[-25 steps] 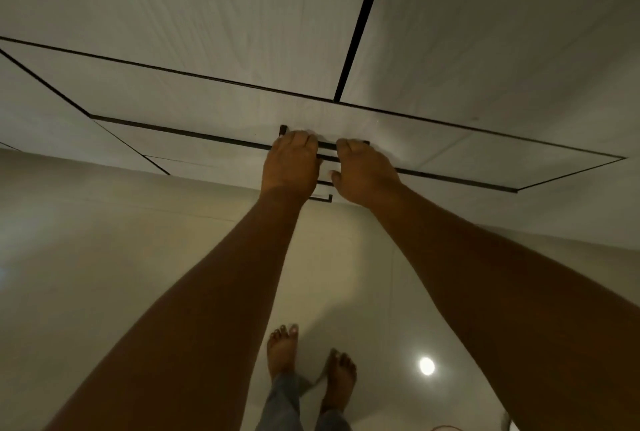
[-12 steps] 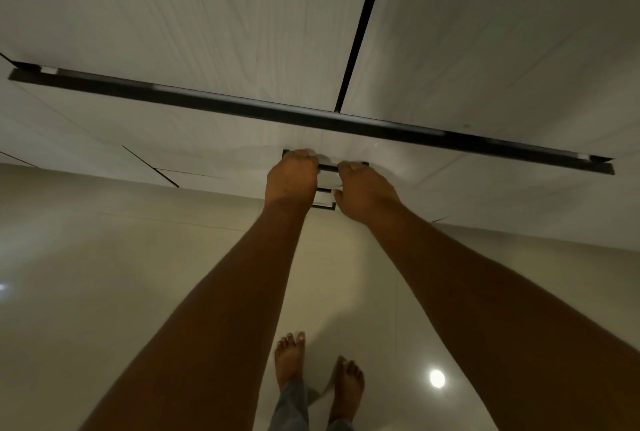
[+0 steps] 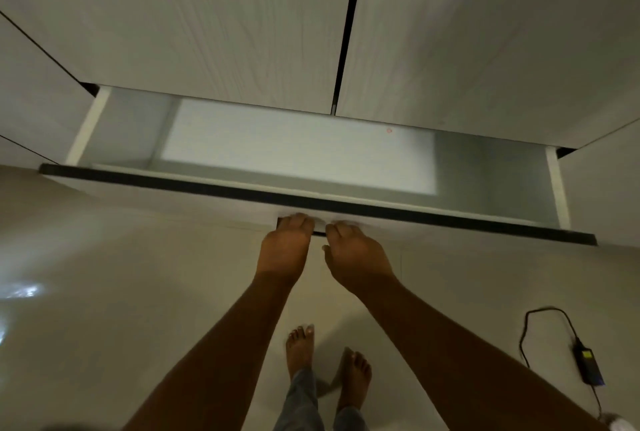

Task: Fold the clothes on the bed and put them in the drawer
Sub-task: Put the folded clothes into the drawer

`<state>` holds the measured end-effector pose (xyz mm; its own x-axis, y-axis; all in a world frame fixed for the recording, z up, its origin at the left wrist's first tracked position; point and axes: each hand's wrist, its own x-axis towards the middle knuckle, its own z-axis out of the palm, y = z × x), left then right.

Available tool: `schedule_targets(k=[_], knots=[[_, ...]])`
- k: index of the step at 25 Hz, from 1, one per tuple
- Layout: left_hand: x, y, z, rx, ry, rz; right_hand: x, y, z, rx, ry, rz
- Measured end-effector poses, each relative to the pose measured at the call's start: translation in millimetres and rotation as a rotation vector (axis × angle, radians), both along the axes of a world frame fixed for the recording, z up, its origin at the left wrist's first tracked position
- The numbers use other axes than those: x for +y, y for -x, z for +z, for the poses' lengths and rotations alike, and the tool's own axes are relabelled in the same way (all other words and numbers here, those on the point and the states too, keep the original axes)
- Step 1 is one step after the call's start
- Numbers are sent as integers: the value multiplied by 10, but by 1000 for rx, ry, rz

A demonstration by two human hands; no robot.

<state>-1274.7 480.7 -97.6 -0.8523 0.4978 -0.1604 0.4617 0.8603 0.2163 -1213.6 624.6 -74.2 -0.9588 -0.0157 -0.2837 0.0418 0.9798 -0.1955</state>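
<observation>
Left hand [image 3: 284,252] and right hand [image 3: 358,259] grip the handle [image 3: 319,233] on the open drawer [image 3: 311,201] front. Power adapter [image 3: 589,365] lies lower right of the right hand.

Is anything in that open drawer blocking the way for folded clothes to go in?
Nothing visible does. The drawer stands open, and the part of its inside that shows is bare. The left hand and right hand both grip its handle on the front face, outside the opening. No clothes are in view.

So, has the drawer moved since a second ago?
Yes. The drawer has slid out toward the person, away from the fixed cabinet doors above it; its inside now shows. The left hand and right hand grip its handle.
</observation>
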Motion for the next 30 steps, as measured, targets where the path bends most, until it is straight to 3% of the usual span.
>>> schedule_targets(k=[2,4,6,9,16,21,30], knots=[[-75,-264,104,184,-94,-95,-7,-232,149,276,-63,32],[-86,-400,256,305,-112,-88,95,-369,261,372,-123,-88],[-69,-398,420,208,-45,-52,253,-427,333,233,-164,-181],[-101,-408,528,-22,32,-87,360,-502,388,-37,-51,-110],[-186,-638,738,-225,37,-51,334,-624,536,-284,91,-54],[-288,-915,809,-352,96,-21,245,-847,523,-337,19,55],[-475,-1434,823,-416,123,38,83,-1315,491,-341,-29,149]])
